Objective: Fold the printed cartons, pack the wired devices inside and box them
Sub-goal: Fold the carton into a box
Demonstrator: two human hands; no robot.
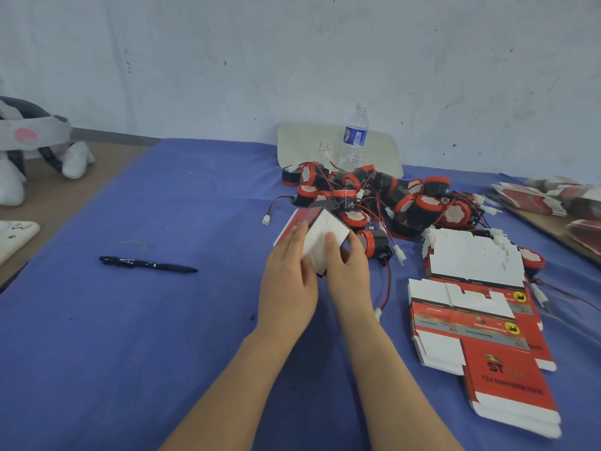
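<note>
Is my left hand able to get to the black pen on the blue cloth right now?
Probably yes. The pen lies in the open, left of the left hand, with only bare blue cloth between. That hand holds the carton now, so it must let go first.

1 head-worn wide view, angled forward and down, close over table (pixel 130 320).

Both bare forearms come in from the near edge of the worktop (pixel 146 336), angling toward each other. The left hand (pixel 289 281) and right hand (pixel 349 275) meet side by side around the middle, palms down, fingers wrapped on a half-folded carton (pixel 320 232).
</note>
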